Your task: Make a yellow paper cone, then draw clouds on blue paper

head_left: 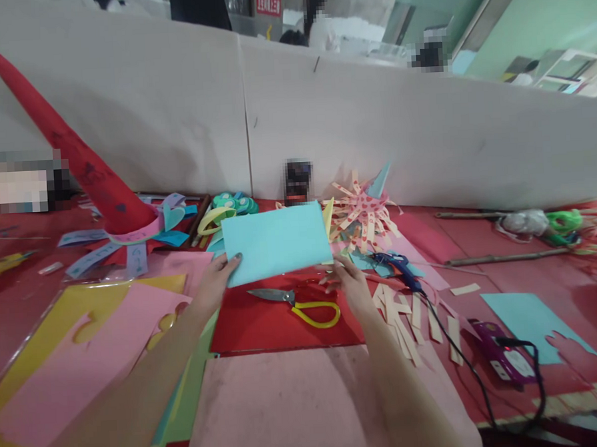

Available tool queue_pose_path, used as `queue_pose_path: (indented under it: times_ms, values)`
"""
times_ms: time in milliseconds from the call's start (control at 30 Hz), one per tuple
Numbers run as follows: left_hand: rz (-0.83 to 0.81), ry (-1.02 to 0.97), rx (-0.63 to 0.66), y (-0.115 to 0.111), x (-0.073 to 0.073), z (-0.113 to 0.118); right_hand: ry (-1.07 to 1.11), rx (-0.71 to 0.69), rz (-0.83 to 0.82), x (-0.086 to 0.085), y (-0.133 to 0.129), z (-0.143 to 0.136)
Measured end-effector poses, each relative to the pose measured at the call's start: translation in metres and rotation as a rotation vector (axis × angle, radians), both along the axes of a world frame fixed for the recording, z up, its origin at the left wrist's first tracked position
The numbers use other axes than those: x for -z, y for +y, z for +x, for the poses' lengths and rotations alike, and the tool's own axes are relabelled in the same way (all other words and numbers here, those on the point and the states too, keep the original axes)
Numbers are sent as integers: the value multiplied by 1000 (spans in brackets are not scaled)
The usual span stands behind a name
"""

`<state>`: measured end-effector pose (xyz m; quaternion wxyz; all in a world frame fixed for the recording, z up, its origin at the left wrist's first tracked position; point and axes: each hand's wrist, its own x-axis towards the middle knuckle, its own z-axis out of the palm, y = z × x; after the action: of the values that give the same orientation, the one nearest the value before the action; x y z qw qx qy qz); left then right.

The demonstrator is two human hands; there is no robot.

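Observation:
A light blue sheet of paper (277, 241) is held up between my two hands, above the middle of the table. My left hand (220, 277) pinches its lower left corner, thumb in front. At the lower right corner my right hand (349, 277) grips the edge, with some fingers hidden behind it. Below the sheet, scissors (316, 312) with yellow handles lie on a red sheet (264, 335), blades toward the left. Just right of my right hand rests a blue glue gun (398, 265) with a black cord.
A tall red paper cone (82, 155) stands at left, a pink fringed paper piece (362, 203) at back. Paper strips (401, 321), a purple power strip (505, 353) and a cut blue sheet (523, 315) lie right. A white partition (172, 110) closes the back.

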<state>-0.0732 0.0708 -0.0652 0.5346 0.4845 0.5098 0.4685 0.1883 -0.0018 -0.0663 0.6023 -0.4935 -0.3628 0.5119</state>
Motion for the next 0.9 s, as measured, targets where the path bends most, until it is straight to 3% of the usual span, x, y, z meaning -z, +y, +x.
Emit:
queue_pose_path:
  times_ms: [133, 300, 433, 567, 900]
  values:
    - [48, 10, -120, -1, 2, 5, -28, -220, -22, -6, -6, -22]
    - [83, 101, -41, -17, -8, 20, 19, -358, -51, 7, -13, -60]
    - [41, 131, 126, -32, -11, 33, -34, -183, -22, 17, -17, -81]
    - [76, 111, 238, -40, -6, 42, 54, 2, -12, 15, -18, -86]
    - [-5, 40, 289, -37, -2, 38, -136, 142, 33, 8, -15, -70]
